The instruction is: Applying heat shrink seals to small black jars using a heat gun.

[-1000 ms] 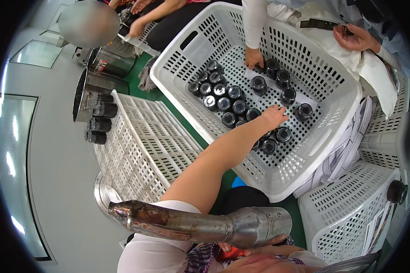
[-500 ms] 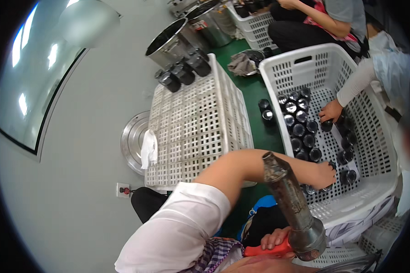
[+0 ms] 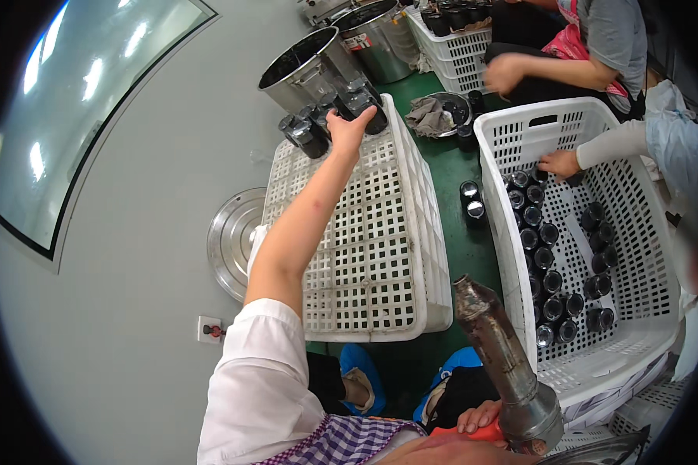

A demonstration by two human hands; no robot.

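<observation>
My left hand is stretched out over the far end of an overturned white crate. Its fingers reach round a dark jar in a small group standing there; the fingertips are partly hidden. More dark jars with clear, shiny ends stand close beside that hand. Low in front, my right hand is closed on the red handle of a heat gun. The gun's worn metal nozzle points up and away. To the right, a large white basket holds many dark jars in rows.
Another person's hand touches jars inside the basket. A second person sits beyond it. Two dark jars stand on the green floor between crate and basket. Steel pots, a metal bowl and a round lid are around the crate.
My left hand has left the jars in the right-hand basket and swung left and away to those on the overturned crate. My right hand keeps its hold on the heat gun.
</observation>
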